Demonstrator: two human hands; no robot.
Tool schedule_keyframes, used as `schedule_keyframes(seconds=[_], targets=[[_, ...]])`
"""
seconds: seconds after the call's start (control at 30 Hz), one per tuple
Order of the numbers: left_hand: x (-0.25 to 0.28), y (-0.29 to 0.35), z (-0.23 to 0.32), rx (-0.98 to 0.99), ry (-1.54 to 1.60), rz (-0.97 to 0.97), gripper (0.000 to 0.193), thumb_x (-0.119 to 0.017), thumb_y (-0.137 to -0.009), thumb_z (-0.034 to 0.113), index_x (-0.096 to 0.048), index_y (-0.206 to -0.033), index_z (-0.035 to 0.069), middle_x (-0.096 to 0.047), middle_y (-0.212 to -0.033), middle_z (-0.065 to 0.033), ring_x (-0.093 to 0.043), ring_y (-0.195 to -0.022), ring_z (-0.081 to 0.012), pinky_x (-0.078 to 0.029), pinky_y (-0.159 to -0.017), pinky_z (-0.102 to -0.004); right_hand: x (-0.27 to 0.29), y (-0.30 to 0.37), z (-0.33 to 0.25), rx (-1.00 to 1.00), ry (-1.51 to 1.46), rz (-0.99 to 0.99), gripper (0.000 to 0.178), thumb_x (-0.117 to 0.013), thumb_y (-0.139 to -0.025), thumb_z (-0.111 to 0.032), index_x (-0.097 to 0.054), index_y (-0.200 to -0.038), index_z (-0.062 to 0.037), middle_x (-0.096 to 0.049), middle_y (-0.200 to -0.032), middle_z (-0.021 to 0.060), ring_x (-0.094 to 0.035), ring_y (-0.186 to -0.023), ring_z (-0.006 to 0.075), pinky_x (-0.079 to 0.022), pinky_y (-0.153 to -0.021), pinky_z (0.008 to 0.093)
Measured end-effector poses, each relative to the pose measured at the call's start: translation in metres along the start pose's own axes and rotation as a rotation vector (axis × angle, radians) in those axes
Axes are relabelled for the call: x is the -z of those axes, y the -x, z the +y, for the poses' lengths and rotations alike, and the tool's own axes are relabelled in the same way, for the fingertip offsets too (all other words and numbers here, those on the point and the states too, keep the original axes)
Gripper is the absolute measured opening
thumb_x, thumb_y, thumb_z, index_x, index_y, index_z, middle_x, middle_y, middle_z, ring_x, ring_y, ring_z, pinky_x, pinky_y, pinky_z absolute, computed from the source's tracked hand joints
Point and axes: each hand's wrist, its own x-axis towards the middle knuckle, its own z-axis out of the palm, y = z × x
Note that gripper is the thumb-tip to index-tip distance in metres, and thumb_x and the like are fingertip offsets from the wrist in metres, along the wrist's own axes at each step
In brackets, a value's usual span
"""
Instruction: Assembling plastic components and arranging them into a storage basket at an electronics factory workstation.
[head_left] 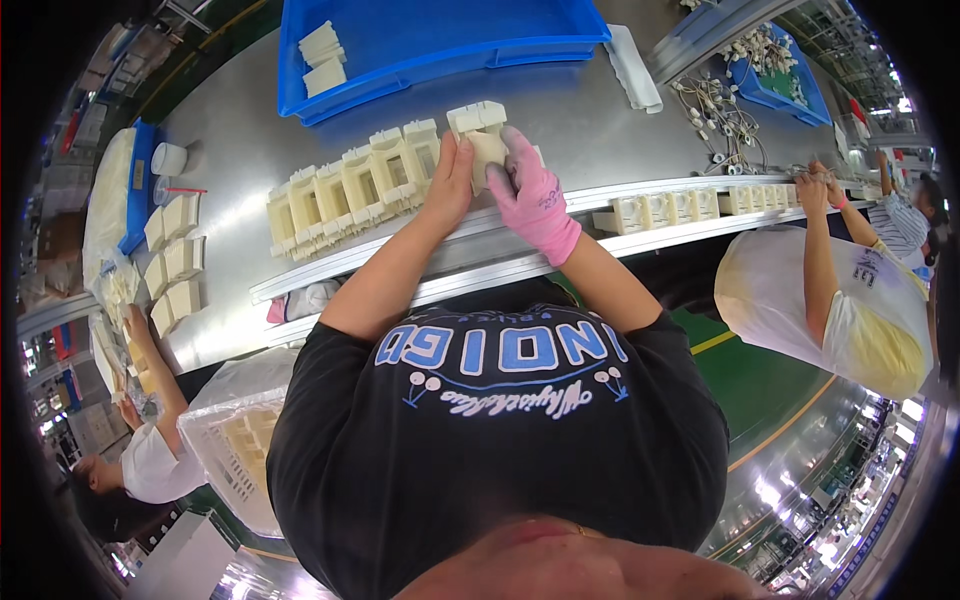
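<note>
Over the front of the metal table, a cream plastic housing (478,117) is held between both my hands. My left hand (452,185) is bare, and its straight fingers press along the housing's left side. On my right hand (535,205) is a pink glove with grey fingertips; its thumb and fingers close on the right side, over a smooth cream face of the part. To the left of my hands, several cream plastic frames (362,186) with rectangular openings stand in a tight slanted row. My palms hide the lower part of the held housing.
A large blue tray (440,75) at the back holds small stacks of cream parts (323,58). Metal rails (420,285) edge the table. Rightward, cream housings (665,209) line the rail near a co-worker and wired parts (725,125). Leftward are cream panels (180,258) and another co-worker's arm (155,365).
</note>
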Motion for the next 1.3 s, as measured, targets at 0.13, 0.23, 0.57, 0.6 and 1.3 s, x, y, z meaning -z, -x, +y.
schedule_keyframes(seconds=[0.13,0.23,0.57,0.6,1.3], targets=[[0.007,-0.001,-0.009,0.022,0.051,0.001,0.047,-0.029,-0.092,0.036,-0.03,-0.123,0.0,-0.041,-0.115,-0.0106,-0.038,-0.104,-0.0156,-0.031,-0.09,-0.0256,0.002,-0.005,-0.002,-0.015,0.017,-0.086,0.043,-0.055,-0.077,-0.008,-0.038,-0.116,-0.0033,-0.048,-0.059,0.0064,-0.048,-0.047,0.019,-0.038,-0.046,0.0297],[0.007,-0.001,-0.009,-0.028,0.021,-0.002,0.044,-0.03,-0.092,0.037,-0.031,-0.121,0.003,-0.043,-0.112,-0.0092,-0.041,-0.102,-0.0149,-0.033,-0.088,-0.0257,0.007,-0.009,-0.007,-0.046,-0.005,-0.119,0.042,-0.055,-0.077,-0.009,-0.039,-0.116,-0.0047,-0.047,-0.059,0.0055,-0.048,-0.049,0.0168,-0.038,-0.047,0.0295],[0.006,0.001,0.0,0.248,0.29,-0.209,0.038,-0.04,-0.089,0.031,-0.031,-0.117,0.006,-0.048,-0.1,-0.0108,-0.054,-0.087,-0.0195,-0.051,-0.063,-0.0306,0.033,-0.021,-0.017,-0.357,-0.458,-0.456,0.045,-0.051,-0.075,-0.004,-0.04,-0.119,-0.0041,-0.05,-0.067,0.0026,-0.049,-0.054,0.0099,-0.042,-0.054,0.0229],[0.006,0.002,0.0,0.248,0.301,-0.254,0.037,-0.04,-0.089,0.03,-0.031,-0.116,0.006,-0.05,-0.097,-0.0127,-0.055,-0.085,-0.0205,-0.051,-0.059,-0.0316,0.039,-0.023,-0.017,-0.417,-0.46,-0.387,0.044,-0.051,-0.075,-0.003,-0.041,-0.118,-0.0034,-0.051,-0.072,0.0042,-0.051,-0.06,0.011,-0.043,-0.058,0.0229],[0.078,-0.077,0.026,-0.135,-1.42,-0.311,0.04,-0.062,-0.071,0.025,-0.05,-0.104,0.007,-0.049,-0.107,-0.0125,-0.046,-0.101,-0.028,-0.035,-0.086,-0.042,0.093,0.026,0.017,-0.083,0.929,-0.477,0.039,-0.061,-0.065,-0.019,-0.051,-0.102,-0.0079,-0.048,-0.109,0.0132,-0.042,-0.107,0.0302,-0.029,-0.091,0.0454]])
